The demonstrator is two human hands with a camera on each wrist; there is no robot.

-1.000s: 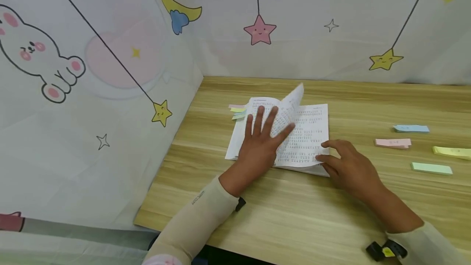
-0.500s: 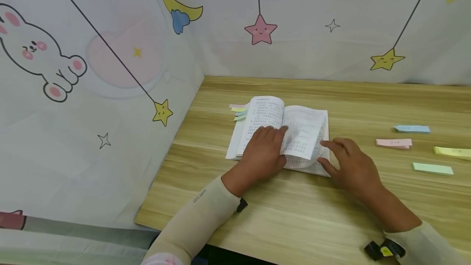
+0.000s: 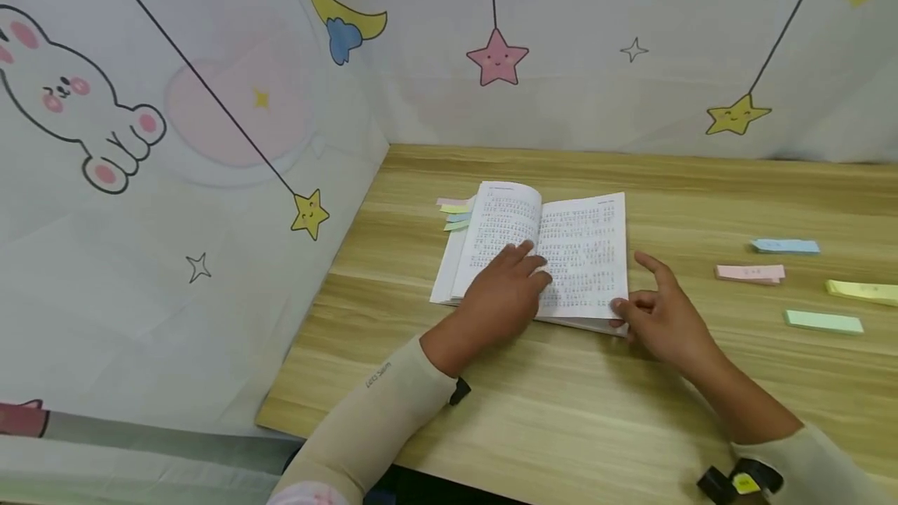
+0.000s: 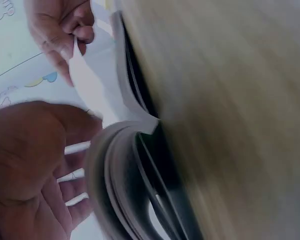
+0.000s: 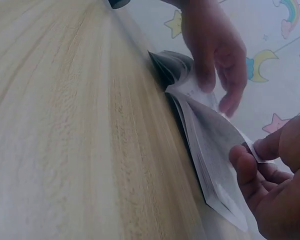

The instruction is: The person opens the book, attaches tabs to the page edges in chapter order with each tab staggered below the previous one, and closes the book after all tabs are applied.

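Observation:
An open book (image 3: 582, 248) with printed pages lies on the wooden table. Several coloured sticky tabs (image 3: 457, 217) jut from its left edge. My left hand (image 3: 508, 291) is over the left page near the spine, its fingers loosely extended; the left wrist view shows this hand (image 4: 35, 165) beside the arched pages. My right hand (image 3: 666, 318) pinches the lower right corner of the right page between thumb and fingers, with the index finger pointing away. In the right wrist view the pinched page (image 5: 225, 127) is lifted off the pages beneath.
Right of the book lie small sticky-note pads: blue (image 3: 784, 245), pink (image 3: 749, 273), yellow (image 3: 863, 290) and green (image 3: 824, 322). A wall (image 3: 596, 100) with cartoon prints stands behind the table, and another side of it runs along the left.
A page that stood raised has gone over to the left, then another lay half turned; now the right page is flat-looking. The right thumb and fingers have closed on its corner.

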